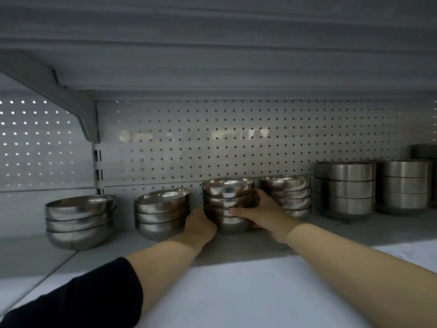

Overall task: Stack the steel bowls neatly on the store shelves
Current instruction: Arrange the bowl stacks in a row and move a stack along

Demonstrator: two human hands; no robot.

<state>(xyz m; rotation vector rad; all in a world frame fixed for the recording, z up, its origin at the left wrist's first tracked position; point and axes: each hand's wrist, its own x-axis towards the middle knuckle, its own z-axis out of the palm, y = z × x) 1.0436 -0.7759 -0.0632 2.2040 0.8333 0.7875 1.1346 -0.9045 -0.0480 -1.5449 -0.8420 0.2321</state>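
On the grey shelf [236, 247], the middle stack of steel bowls [228, 204] stands gripped from both sides: the left hand [201, 224] curls round its lower left, the right hand [262, 214] wraps its right side. Rounded, shiny bowl stacks crowd close, one just left [162, 213], another just right [287, 195] behind the right hand. Straight-walled brushed containers [351, 188] stand further right, against the perforated back panel [212, 143].

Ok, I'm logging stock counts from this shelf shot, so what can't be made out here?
Head view only:
- held stack: lower bowls covered by the left hand and right hand, so its count is unsure.
- stack behind the right hand: its bottom is hidden by that hand.
- far-right stack: cut off by the frame edge.
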